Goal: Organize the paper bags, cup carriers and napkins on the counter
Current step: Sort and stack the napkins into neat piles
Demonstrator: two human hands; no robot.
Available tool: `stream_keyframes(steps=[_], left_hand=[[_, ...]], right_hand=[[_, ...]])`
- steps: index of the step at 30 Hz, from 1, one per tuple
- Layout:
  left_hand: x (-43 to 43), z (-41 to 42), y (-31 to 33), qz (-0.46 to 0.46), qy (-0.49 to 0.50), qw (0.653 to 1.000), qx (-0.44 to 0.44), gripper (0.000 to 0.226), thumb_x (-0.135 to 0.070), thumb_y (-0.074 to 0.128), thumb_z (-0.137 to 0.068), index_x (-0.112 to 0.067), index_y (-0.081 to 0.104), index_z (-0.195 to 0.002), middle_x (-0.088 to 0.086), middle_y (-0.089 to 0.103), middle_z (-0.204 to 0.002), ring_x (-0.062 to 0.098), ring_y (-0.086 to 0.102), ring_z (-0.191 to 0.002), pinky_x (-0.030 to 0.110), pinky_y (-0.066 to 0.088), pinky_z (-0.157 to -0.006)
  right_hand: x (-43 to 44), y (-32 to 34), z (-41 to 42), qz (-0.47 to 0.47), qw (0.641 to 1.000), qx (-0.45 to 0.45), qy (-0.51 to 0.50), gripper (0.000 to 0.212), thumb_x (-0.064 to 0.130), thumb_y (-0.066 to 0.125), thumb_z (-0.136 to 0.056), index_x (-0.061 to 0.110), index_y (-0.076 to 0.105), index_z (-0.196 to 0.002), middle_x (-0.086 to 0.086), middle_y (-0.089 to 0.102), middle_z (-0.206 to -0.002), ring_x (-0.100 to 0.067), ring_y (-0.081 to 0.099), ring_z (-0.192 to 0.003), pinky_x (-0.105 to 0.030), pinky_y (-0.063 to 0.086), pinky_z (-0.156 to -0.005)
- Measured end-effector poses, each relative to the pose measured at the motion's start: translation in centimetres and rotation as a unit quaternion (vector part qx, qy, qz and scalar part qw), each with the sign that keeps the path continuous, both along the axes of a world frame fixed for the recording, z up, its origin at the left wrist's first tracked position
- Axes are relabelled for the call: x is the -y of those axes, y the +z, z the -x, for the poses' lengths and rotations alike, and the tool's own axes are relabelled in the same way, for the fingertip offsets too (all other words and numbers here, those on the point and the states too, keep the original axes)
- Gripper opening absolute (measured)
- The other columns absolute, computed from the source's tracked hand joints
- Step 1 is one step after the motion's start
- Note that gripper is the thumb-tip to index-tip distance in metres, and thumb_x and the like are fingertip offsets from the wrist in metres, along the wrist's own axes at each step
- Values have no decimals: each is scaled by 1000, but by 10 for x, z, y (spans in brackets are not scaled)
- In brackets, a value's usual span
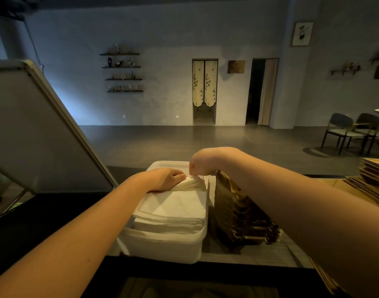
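Observation:
A white plastic bin [162, 246] stands on the counter and holds two stacks of white napkins. The near stack [173, 209] lies flat. The far stack [192, 183] is bent upward at the bin's back. My left hand [166, 178] rests on the far stack from the left, fingers curled over it. My right hand [200, 162] reaches down from above and pinches the top edges of the same napkins. Right of the bin a stack of brown cup carriers [242, 216] stands under my right forearm.
Flat brown paper bags [371, 179] are piled at the counter's right end. A slanted white-framed panel [33, 130] rises on the left. Beyond the counter's far edge lies open floor, with chairs [345, 132] at the right.

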State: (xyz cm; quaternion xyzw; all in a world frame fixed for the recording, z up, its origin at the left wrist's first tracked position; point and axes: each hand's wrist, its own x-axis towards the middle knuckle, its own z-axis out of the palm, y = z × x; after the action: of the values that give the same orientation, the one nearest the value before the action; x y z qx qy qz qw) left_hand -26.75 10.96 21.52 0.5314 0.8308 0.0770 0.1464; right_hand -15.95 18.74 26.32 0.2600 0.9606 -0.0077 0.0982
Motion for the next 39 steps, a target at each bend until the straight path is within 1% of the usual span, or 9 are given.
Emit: stream_keyframes(steps=[3,11,14,17,24,30,34,37,39], left_hand=[[0,3,2,-22,6,999,28,38,-38,29,-101,-28,49,-131,4,52,-130,22,50,-115,36,36,-104],[18,2,29,-159,-17,987,-8,27,-27,39,-100,-25,60,-117,-3,59,-117,15,52,-108,25,37,-87],[30,0,22,-121,-6,992,-23,29,-22,38,-100,-25,61,-118,-1,55,-127,18,49,-116,25,36,-92],[36,-11,13,-92,9,995,-28,34,-15,34,-100,-23,59,-122,2,54,-130,19,49,-115,25,36,-90],[36,-21,11,-97,56,992,-58,35,-16,35,-99,-21,61,-121,2,57,-128,21,51,-114,26,38,-89],[35,-20,12,-80,63,994,-39,31,-19,38,-99,-22,62,-118,4,59,-121,19,53,-102,25,40,-81],[34,-21,15,-66,75,994,-34,33,-16,36,-99,-21,58,-124,6,55,-128,23,51,-110,30,42,-91],[27,-25,25,-74,79,992,-60,36,-17,35,-100,-20,49,-133,6,47,-138,26,45,-124,35,35,-105],[19,-37,38,-114,61,989,-66,37,-20,34,-101,-18,47,-135,7,46,-140,25,43,-127,35,33,-105]], right_hand=[[-2,12,-4,-3,1000,-22,-3,39,26,40,-101,7,50,-133,-8,53,-131,-23,49,-119,-31,38,-100],[-16,23,-57,46,985,-134,-97,38,29,46,-98,11,55,-130,-6,57,-126,-21,53,-113,-29,43,-94],[-13,20,-88,118,967,-185,-129,35,33,51,-95,16,58,-126,-3,60,-113,-17,53,-97,-28,42,-80],[-9,14,-115,178,951,-201,-154,41,37,53,-93,18,54,-129,-4,57,-115,-19,51,-99,-31,44,-82],[-5,-7,-143,347,856,-297,-243,45,18,53,-94,24,42,-137,-9,48,-116,-27,50,-103,-42,49,-87],[1,-12,-130,321,848,-332,-262,29,11,42,-98,17,53,-123,-12,53,-112,-28,53,-100,-40,49,-83],[-1,-9,-135,355,840,-310,-269,20,17,47,-95,18,53,-115,-9,55,-100,-25,54,-93,-41,48,-85],[-16,-13,-153,381,801,-381,-260,34,34,46,-97,17,53,-126,-5,55,-119,-26,49,-115,-42,40,-99],[-30,-18,-172,319,811,-421,-251,38,36,36,-101,15,53,-127,-4,55,-127,-23,47,-121,-37,37,-99]])
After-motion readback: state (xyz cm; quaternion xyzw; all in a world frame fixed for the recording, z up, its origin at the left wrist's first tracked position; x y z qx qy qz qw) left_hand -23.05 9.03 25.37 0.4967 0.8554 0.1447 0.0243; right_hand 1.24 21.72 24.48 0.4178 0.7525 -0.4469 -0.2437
